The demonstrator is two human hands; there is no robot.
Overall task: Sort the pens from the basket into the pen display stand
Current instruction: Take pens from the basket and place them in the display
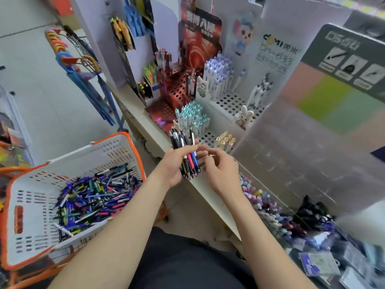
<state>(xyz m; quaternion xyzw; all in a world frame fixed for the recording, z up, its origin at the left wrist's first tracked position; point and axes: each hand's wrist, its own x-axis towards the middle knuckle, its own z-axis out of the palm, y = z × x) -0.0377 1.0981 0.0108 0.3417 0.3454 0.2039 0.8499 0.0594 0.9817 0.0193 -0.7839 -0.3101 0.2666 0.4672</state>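
My left hand point(174, 163) grips a bundle of several pens point(184, 147), black, white, red and blue, held upright in front of the shelf edge. My right hand point(220, 167) is just right of the bundle, fingers loosely curled, fingertips near the pens; I cannot tell whether it pinches one. The white basket with orange rim point(27, 197) sits at lower left, its bottom covered with many loose pens point(93, 197). The white perforated pen display stand point(208, 136) is right behind the bundle, holding teal-capped pens point(191, 117) and a few yellow-capped pens point(225, 140).
A red perforated stand point(177, 90) and a second white stand with purple-capped pens point(216, 76) stand further back on the cream shelf point(210, 195). Umbrellas point(83, 80) hang at left. Boxes of small stationery point(270, 207) lie at lower right.
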